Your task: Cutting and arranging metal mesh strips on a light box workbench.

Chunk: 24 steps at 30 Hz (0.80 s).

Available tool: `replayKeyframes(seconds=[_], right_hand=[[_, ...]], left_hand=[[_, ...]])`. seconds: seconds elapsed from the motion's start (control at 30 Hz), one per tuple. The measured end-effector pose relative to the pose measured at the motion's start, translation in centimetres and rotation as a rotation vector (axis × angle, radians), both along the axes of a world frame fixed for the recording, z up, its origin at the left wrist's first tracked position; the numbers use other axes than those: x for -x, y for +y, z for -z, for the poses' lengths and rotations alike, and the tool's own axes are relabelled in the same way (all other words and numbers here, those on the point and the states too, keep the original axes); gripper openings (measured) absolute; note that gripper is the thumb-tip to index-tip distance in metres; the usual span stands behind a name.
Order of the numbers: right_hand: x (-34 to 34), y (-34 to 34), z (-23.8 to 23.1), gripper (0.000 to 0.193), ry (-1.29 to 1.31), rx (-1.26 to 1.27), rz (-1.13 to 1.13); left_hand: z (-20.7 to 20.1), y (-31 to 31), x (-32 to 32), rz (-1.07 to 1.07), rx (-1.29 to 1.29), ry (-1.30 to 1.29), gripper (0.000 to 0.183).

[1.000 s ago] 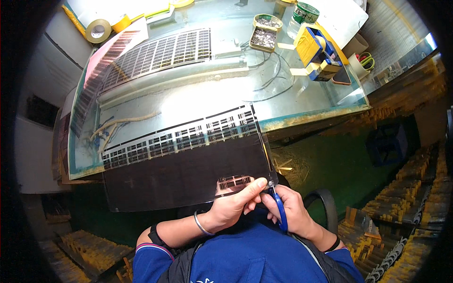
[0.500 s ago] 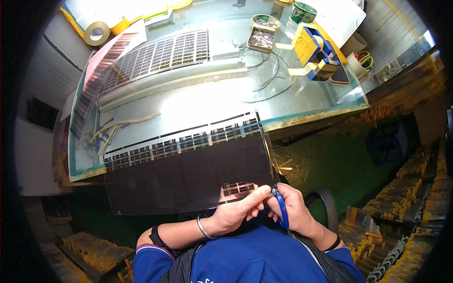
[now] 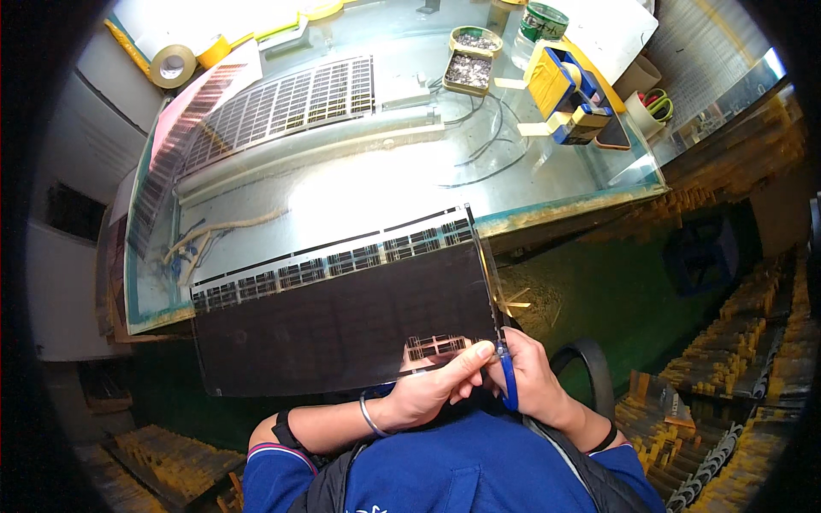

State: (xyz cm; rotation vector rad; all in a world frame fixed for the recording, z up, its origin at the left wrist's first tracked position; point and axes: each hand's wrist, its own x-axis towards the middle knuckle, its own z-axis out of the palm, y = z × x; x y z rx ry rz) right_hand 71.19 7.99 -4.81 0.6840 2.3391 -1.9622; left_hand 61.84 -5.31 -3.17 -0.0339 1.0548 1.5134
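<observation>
A large dark film sheet with a patterned strip along its far edge spans from over the glass table's near edge to my lap. My left hand pinches its near right corner, thumb on top and fingers beneath, partly seen through the film. Closed round the blue handle of a pair of scissors is my right hand. The scissors sit at the sheet's right edge, close to my left thumb. Their blades are mostly hidden, pointing away from me along that edge.
The lit glass table carries another patterned film, tape rolls, tins of small bits, a blue and yellow tape dispenser and a phone. Green-handled scissors stand in a cup. Taped racks line the right side.
The sheet and both hands have shifted very slightly to the right. The scissors have turned a little, their handle now seen narrower. Both hands keep their hold.
</observation>
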Motion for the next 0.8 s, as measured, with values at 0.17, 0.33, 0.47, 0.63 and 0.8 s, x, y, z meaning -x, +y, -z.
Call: replayKeyframes(seconds=[0.17, 0.33, 0.47, 0.63, 0.8], right_hand=[[0.0, 0.0, 0.2, 0.027, 0.03, -0.032, -0.002], [0.1, -0.1, 0.4, 0.022, 0.061, -0.068, 0.006], [0.0, 0.1, 0.0, 0.022, 0.082, -0.103, -0.02], [-0.1, 0.0, -1.7, 0.027, -0.206, 0.177, 0.043], [-0.6, 0.9, -0.7, 0.027, 0.043, 0.508, 0.254]], left_hand=[[0.2, -0.1, -0.1, 0.021, 0.027, 0.016, 0.018], [-0.3, 0.1, -0.1, -0.002, -0.021, -0.005, 0.019], [-0.7, 0.4, 0.2, -0.018, -0.035, 0.026, 0.019], [-1.3, 0.3, 1.8, -0.064, -0.037, 0.088, 0.021], [-1.0, -0.1, 2.3, -0.064, 0.012, 0.183, 0.021]])
